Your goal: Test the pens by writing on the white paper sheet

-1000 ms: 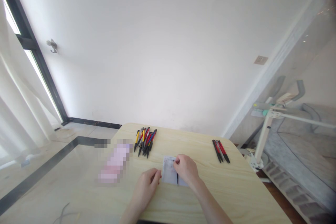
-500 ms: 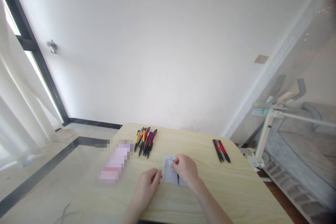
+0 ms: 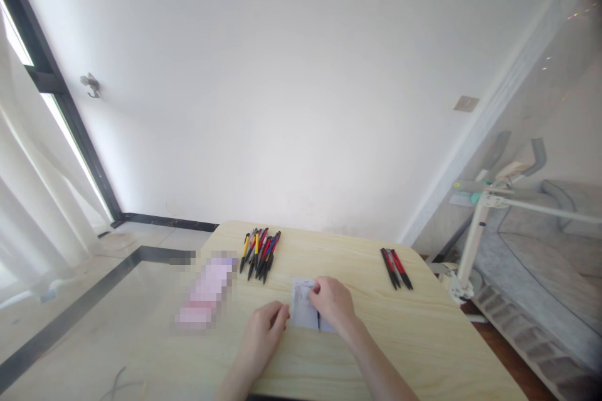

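Observation:
On the wooden table, a small whitish sheet [image 3: 301, 310] with faint markings lies in front of me; it may be paper or a clear sleeve. My right hand [image 3: 333, 302] rests over its right part, thumb and fingers pinched together. From beneath that hand a thin black pen [image 3: 318, 321] points toward me; its upper part is hidden by the fingers. My left hand [image 3: 267, 326] lies just left of the sheet, fingers curled closed, with the fingertips by its edge. Whether they grip anything is hidden.
A pile of red, yellow, grey and blue pens [image 3: 259, 255] lies at the table's back left. Three pens [image 3: 396, 268], red and grey, lie side by side at right. A blurred-out pink item [image 3: 207, 291] is at the left edge. Beyond the table [image 3: 357, 376] stands a white metal frame [image 3: 473, 244].
Both hands and the pen hold nearly the same place. The view has shifted very slightly.

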